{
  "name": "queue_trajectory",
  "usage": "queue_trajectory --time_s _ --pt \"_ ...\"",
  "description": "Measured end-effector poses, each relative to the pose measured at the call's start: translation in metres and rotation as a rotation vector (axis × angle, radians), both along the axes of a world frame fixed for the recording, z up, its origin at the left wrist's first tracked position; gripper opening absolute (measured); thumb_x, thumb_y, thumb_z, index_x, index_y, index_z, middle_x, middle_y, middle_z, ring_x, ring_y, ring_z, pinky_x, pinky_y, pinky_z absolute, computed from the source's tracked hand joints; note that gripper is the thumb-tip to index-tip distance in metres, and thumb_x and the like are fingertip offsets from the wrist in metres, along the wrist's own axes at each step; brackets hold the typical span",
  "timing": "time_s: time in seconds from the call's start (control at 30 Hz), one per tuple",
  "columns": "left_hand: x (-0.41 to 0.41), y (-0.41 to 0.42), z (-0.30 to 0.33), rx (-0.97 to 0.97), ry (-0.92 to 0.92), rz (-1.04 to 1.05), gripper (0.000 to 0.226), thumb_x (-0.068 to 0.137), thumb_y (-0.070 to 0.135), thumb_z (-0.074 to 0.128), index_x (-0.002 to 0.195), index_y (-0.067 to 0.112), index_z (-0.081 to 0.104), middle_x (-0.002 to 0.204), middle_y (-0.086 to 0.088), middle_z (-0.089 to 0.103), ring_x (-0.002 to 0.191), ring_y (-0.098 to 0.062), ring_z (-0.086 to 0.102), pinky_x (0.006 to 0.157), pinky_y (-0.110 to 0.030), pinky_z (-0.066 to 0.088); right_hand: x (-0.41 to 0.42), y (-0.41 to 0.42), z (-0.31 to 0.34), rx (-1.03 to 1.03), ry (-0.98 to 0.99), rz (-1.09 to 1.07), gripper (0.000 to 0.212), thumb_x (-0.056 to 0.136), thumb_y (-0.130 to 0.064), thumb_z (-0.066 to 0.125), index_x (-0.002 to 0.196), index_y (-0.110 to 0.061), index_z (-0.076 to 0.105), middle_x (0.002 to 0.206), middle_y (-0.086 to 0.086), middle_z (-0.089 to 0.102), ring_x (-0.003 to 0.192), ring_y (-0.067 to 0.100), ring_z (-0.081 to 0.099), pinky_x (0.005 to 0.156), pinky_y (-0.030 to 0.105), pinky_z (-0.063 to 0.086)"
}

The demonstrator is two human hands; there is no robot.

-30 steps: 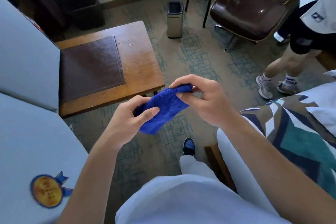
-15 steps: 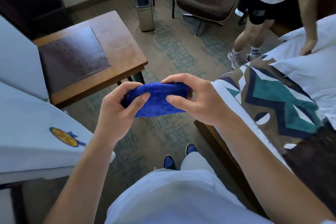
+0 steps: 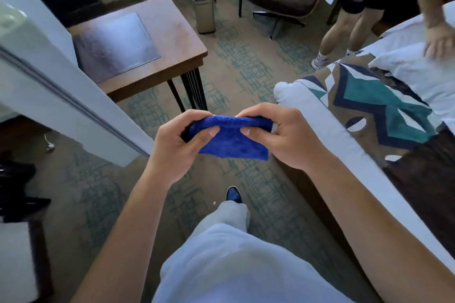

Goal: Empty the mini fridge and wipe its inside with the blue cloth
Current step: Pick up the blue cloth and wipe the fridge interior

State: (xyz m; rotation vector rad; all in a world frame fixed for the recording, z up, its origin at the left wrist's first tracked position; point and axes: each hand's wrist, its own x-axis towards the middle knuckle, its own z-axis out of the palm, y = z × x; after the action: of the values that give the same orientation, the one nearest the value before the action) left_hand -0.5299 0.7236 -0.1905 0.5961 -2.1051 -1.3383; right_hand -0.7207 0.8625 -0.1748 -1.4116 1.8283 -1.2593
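Over the patterned carpet (image 3: 246, 74), both hands pinch the blue cloth (image 3: 231, 140) by its top edge. Left hand (image 3: 172, 147) and right hand (image 3: 288, 135) grip opposite ends; the cloth's long axis runs left to right between them, hanging below the fingertips.

L hand (image 3: 177, 147) & R hand (image 3: 283, 138) both pinching blue cloth (image 3: 234, 138), arms fwd, bare.

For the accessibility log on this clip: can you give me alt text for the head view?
Both hands, left hand and right hand, hold a folded blue cloth above patterned carpet. A wooden side table stands ahead on the left, a bed on the right, where a second person stands.
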Motion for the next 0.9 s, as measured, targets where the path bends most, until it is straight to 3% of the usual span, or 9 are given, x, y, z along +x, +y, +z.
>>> queue_trajectory --time_s 0.3,0.6,0.77,0.9 --pt "0.097 0.092 0.019 -0.016 -0.069 -0.103 0.014 0.092 0.02 0.076 0.104 0.023 0.072 0.091 0.02 0.073 0.08 0.001 0.064 0.073 -0.014 0.048 0.103 0.117 0.015 0.028 -0.02 0.024 0.02 0.095 -0.009 0.071 0.112 -0.02 0.074 0.098 -0.014 0.072 0.093 0.01 0.068 0.081 0.015 0.048" --pt "0.206 0.123 0.054 -0.026 -0.015 0.017 0.017 0.089 0.025 0.076 0.106 0.024 0.074 0.096 0.009 0.076 0.086 -0.011 0.07 0.075 -0.024 0.055 0.199 0.126 0.05 -0.019 -0.103 0.09 0.015 0.095 -0.01 0.073 0.105 -0.02 0.071 0.091 -0.009 0.072 0.083 0.004 0.064 0.076 0.017 0.049" --pt "0.3 0.111 0.063 -0.049 -0.004 0.106 0.02 0.09 0.023 0.078 0.103 0.036 0.07 0.094 0.019 0.074 0.084 -0.001 0.067 0.074 -0.016 0.053 0.278 0.09 0.054 -0.031 -0.061 0.194 0.016 0.093 -0.01 0.075 0.107 -0.016 0.073 0.095 -0.007 0.073 0.087 0.005 0.067 0.079 0.019 0.052" --pt "0.391 0.091 0.068 -0.083 -0.08 0.148 0.016 0.091 0.026 0.077 0.102 0.034 0.069 0.094 0.019 0.073 0.082 0.001 0.065 0.074 -0.013 0.049 0.357 0.059 0.05 -0.054 -0.126 0.251 0.021 0.088 -0.006 0.079 0.107 -0.016 0.076 0.098 -0.005 0.075 0.091 0.009 0.071 0.081 0.023 0.055"
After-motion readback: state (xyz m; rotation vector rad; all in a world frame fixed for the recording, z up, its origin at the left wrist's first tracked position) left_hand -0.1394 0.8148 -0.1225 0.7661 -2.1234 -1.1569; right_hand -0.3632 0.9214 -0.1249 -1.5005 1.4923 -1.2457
